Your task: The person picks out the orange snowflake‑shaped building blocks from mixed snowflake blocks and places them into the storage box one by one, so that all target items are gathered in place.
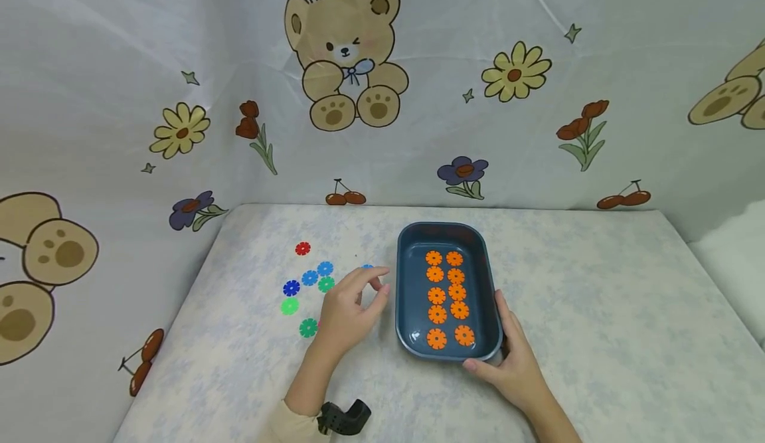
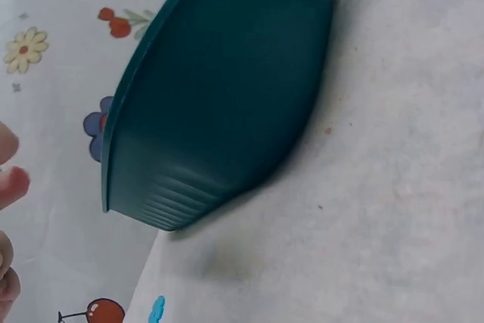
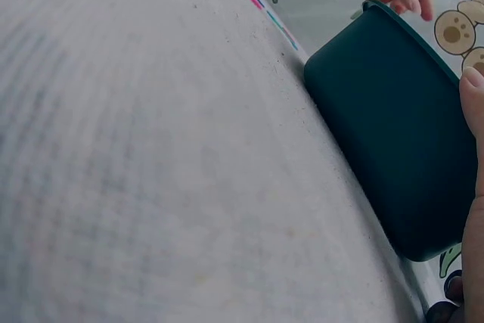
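presently right hand (image 1: pixel 514 363) grips tray (image 1: pixel 406 310) at its near right corner; left hand (image 1: pixel 349 313), fingers loosely spread, hovers beside tray's left wall.

Backdrop cloth (image 1: pixel 418 131) fills the upper frame: teddy bear print (image 1: pixel 345 54) top centre, yellow flower (image 1: pixel 516 71) upper right, purple flower (image 1: pixel 463 174) just above the table edge. Mottled pale tabletop (image 1: pixel 597 310) covers the lower frame. Black strap clip (image 1: pixel 343 418) at bottom centre-left.
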`<state>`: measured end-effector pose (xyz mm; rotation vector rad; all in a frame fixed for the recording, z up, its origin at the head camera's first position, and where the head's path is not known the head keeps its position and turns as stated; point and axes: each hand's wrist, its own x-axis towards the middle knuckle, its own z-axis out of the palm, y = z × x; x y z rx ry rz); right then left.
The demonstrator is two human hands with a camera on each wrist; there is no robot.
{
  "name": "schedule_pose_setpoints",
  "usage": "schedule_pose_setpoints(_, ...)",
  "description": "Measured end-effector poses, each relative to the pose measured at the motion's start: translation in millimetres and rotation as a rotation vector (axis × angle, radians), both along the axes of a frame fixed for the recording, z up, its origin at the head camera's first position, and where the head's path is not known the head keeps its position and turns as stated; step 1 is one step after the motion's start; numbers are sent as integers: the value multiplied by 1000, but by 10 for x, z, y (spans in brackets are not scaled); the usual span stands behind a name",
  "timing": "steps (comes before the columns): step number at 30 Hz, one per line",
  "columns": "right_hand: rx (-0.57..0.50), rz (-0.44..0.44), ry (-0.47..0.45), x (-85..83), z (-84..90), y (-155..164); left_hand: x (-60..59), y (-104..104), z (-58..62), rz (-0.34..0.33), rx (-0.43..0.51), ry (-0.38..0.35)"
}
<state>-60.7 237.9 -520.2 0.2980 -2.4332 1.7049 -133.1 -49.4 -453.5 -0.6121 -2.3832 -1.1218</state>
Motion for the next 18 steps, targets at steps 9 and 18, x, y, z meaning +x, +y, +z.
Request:
schedule_pose_setpoints(9, 22, -14, -7, 16, 21, 12, 65, 65, 100, -41, 107, 83)
schedule_pose_setpoints(18, 165, -122, 9, 4, 187, -9, 127, 71, 241, 2, -77, 53)
